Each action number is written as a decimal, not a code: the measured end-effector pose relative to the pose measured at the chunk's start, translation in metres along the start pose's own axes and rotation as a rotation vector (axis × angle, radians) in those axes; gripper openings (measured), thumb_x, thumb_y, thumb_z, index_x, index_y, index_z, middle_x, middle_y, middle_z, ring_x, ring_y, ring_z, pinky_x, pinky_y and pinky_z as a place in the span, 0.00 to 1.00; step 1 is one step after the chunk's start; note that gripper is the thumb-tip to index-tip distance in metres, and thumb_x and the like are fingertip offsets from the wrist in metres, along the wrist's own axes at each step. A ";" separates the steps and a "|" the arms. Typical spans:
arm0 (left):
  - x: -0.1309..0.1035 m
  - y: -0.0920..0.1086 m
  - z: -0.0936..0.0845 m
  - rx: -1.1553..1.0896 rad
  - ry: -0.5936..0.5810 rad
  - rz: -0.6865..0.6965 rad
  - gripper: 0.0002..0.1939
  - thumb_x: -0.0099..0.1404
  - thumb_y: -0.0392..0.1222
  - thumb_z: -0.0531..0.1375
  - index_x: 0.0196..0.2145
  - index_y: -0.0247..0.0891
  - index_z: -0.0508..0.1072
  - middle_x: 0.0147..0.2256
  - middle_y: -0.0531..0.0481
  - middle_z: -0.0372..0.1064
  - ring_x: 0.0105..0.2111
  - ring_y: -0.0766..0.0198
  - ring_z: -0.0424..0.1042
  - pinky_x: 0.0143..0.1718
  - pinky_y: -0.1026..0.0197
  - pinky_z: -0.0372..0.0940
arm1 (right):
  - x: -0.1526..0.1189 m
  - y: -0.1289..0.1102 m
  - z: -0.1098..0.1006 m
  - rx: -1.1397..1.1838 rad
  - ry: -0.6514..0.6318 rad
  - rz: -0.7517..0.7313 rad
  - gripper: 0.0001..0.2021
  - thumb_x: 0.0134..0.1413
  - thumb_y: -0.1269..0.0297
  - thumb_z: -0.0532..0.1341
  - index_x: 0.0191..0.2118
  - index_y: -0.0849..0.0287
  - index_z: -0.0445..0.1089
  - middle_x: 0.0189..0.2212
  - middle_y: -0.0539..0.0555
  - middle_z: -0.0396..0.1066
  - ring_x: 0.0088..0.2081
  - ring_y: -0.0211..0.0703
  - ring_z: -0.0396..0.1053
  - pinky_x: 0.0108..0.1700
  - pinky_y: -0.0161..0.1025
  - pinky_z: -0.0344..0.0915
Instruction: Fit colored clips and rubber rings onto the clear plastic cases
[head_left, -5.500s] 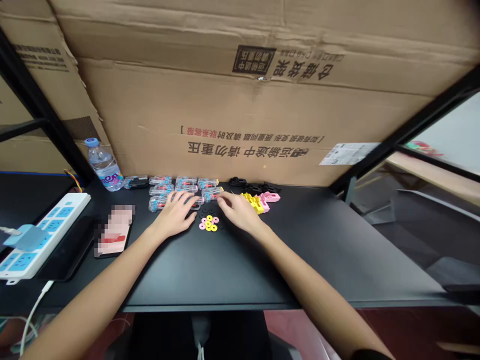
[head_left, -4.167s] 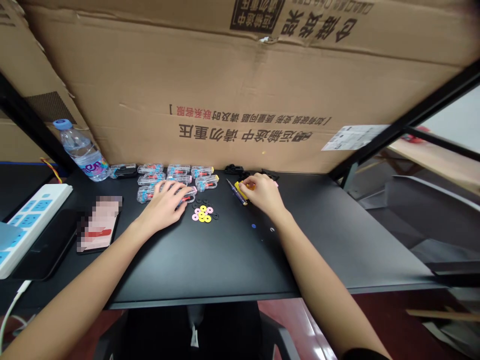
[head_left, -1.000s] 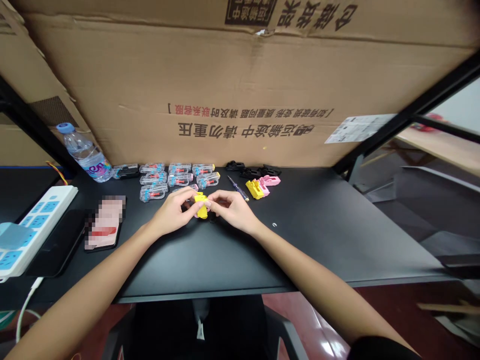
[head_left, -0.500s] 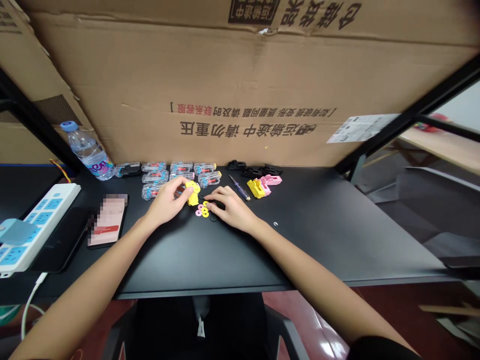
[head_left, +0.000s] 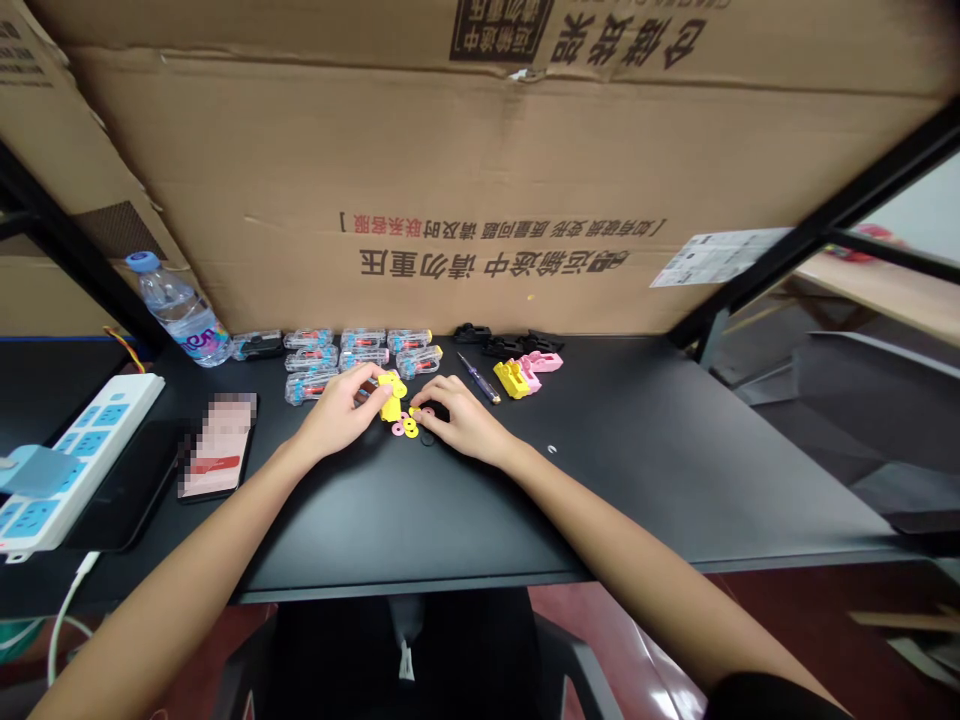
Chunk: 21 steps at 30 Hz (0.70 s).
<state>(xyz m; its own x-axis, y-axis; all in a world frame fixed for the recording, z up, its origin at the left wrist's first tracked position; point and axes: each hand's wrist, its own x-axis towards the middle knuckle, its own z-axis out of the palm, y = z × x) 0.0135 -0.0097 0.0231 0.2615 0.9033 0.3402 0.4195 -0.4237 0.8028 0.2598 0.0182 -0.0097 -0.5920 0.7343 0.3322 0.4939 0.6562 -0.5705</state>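
My left hand (head_left: 343,412) grips a yellow plastic casing (head_left: 391,407) between thumb and fingers, raised just over the black table. A flat yellow ring shows against the casing's upper end. Close beside it, my right hand (head_left: 466,420) has its thumb and forefinger pinched on a small yellow ring (head_left: 413,411), which they partly cover. Under and between the hands lie loose flat rings: a yellow ring (head_left: 410,428), a pink ring (head_left: 398,429) and a black ring (head_left: 427,437). The right fingers hide part of this small pile.
Several clear plastic assemblies (head_left: 311,358) stand in rows behind my left hand. A screwdriver (head_left: 480,379), yellow casings (head_left: 511,378), pink casings (head_left: 541,362) and black casings (head_left: 504,346) lie behind my right. Leftward are a phone (head_left: 217,445), a power strip (head_left: 82,450) and a water bottle (head_left: 184,315).
My right thumb and forefinger have closed on a yellow ring beside the pile. My left hand, still holding the yellow casing, has shifted slightly to the right.
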 end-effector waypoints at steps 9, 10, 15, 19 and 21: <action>-0.001 -0.001 0.002 0.034 -0.031 0.023 0.11 0.76 0.50 0.59 0.43 0.40 0.76 0.40 0.48 0.77 0.38 0.59 0.77 0.38 0.59 0.72 | 0.001 -0.002 -0.001 -0.031 -0.025 0.002 0.07 0.71 0.63 0.65 0.49 0.56 0.79 0.47 0.59 0.76 0.48 0.53 0.70 0.55 0.52 0.69; -0.001 -0.001 0.002 0.033 -0.033 0.024 0.11 0.76 0.50 0.59 0.42 0.40 0.76 0.40 0.48 0.77 0.38 0.59 0.77 0.38 0.59 0.72 | 0.001 -0.002 -0.001 -0.027 -0.024 0.005 0.07 0.70 0.63 0.65 0.49 0.56 0.79 0.47 0.59 0.77 0.48 0.53 0.70 0.55 0.52 0.69; -0.002 0.001 0.003 0.019 -0.045 0.028 0.12 0.76 0.50 0.59 0.42 0.40 0.75 0.40 0.47 0.77 0.37 0.59 0.77 0.38 0.59 0.72 | 0.001 -0.003 -0.001 0.017 -0.004 0.001 0.04 0.70 0.62 0.66 0.45 0.55 0.76 0.45 0.57 0.78 0.46 0.51 0.71 0.54 0.50 0.67; -0.003 0.001 0.003 0.005 -0.036 0.036 0.11 0.76 0.50 0.59 0.45 0.40 0.75 0.42 0.47 0.79 0.36 0.60 0.78 0.38 0.59 0.73 | 0.002 -0.005 -0.001 0.076 0.022 0.016 0.01 0.67 0.66 0.66 0.41 0.55 0.74 0.41 0.55 0.78 0.44 0.50 0.71 0.50 0.48 0.68; -0.003 0.000 0.003 0.018 -0.014 0.061 0.10 0.77 0.49 0.60 0.47 0.41 0.75 0.46 0.47 0.79 0.38 0.60 0.79 0.41 0.58 0.74 | 0.003 -0.007 -0.002 0.119 0.025 0.017 0.01 0.66 0.66 0.66 0.40 0.55 0.75 0.38 0.54 0.79 0.42 0.49 0.71 0.49 0.47 0.68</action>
<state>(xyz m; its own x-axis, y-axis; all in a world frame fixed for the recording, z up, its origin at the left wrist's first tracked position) 0.0149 -0.0121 0.0205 0.2990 0.8750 0.3809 0.4184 -0.4789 0.7718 0.2558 0.0163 -0.0038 -0.5675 0.7502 0.3394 0.4238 0.6195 -0.6608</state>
